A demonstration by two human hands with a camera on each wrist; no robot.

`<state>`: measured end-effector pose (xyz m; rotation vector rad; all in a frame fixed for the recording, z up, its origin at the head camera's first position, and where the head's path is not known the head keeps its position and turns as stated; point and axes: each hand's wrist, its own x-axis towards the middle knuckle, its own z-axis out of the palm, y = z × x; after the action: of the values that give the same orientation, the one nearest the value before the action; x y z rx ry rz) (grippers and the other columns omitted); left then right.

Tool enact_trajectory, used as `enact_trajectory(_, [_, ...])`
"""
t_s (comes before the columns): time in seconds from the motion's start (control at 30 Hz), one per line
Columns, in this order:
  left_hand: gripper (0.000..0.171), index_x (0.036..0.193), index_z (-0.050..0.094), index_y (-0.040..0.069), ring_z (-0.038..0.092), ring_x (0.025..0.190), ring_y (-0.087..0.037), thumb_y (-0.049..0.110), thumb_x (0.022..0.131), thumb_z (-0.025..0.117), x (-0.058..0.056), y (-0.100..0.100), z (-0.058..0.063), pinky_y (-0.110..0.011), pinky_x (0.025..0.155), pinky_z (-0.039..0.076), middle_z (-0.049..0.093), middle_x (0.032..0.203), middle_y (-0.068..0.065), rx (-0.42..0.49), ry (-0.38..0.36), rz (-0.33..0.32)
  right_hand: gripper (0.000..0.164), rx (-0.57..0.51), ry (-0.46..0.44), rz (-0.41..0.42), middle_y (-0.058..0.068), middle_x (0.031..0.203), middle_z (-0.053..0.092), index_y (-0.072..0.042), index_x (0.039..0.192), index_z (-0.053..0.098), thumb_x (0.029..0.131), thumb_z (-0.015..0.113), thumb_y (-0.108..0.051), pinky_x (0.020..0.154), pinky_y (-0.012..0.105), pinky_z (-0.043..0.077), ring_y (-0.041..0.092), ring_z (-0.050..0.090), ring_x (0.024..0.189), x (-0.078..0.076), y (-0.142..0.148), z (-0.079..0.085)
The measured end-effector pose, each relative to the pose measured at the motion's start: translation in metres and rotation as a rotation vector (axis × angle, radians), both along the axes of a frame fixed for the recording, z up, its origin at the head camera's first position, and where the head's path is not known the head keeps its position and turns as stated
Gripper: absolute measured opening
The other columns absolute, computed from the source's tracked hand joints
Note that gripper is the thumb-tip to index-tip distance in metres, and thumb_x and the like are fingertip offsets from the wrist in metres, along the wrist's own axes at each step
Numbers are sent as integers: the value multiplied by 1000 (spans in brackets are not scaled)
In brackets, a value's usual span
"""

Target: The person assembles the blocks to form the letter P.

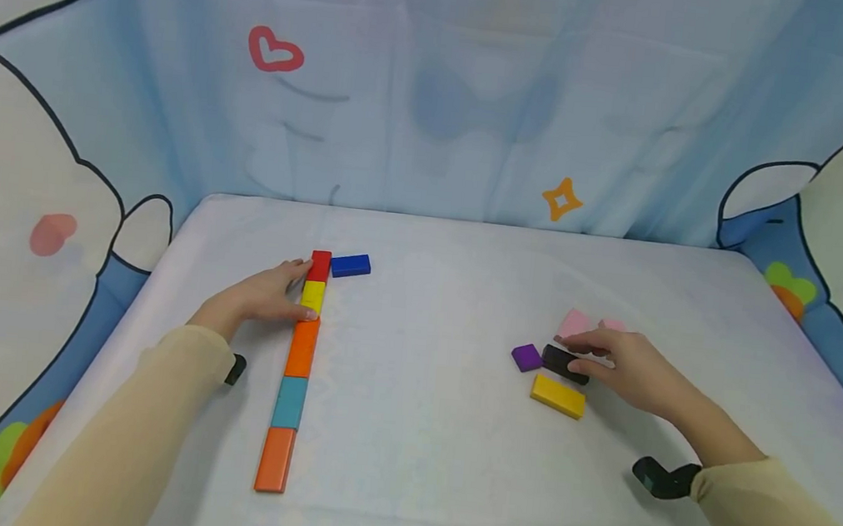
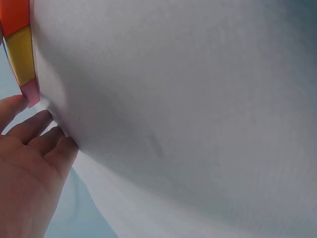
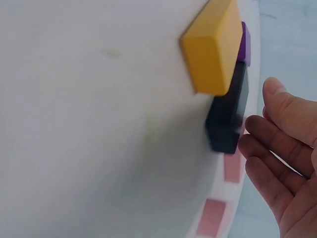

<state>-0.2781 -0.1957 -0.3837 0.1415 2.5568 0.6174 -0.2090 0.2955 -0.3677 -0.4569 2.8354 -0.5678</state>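
Observation:
In the head view a row of flat coloured blocks runs up the left side of the table: an orange block, a teal block, another orange block, a yellow block and a red block. My left hand rests against the row's left side, thumb near the yellow block, fingertips by the red one. A blue block lies right of the red. Over on the right, my right hand hovers at a black block; the right wrist view shows thumb and fingers apart, gripping nothing.
Around the black block lie a purple block, a thick yellow block and pink blocks, partly hidden by the right hand. A white cloth covers the table, and a printed blue curtain hangs behind it.

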Motion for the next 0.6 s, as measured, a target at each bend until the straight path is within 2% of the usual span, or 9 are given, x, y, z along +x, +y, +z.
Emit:
enact_trajectory(0.3, [97, 165, 13, 12, 9, 159, -42, 37, 93, 72, 0, 0, 0, -63, 125, 21, 9, 172, -20, -1, -3, 2, 41, 27, 16, -47, 19, 122, 72, -1, 130, 68, 93, 74, -20, 99, 61, 53, 41, 65, 113, 11, 13, -7])
enact_trajectory(0.6, [97, 165, 12, 12, 9, 159, -41, 37, 93, 73, 0, 1, -1, -63, 125, 21, 9, 172, -19, 5, 2, 8, 41, 45, 17, -120, 18, 111, 74, 2, 124, 70, 90, 78, -20, 96, 61, 55, 40, 65, 105, 16, 16, -14])
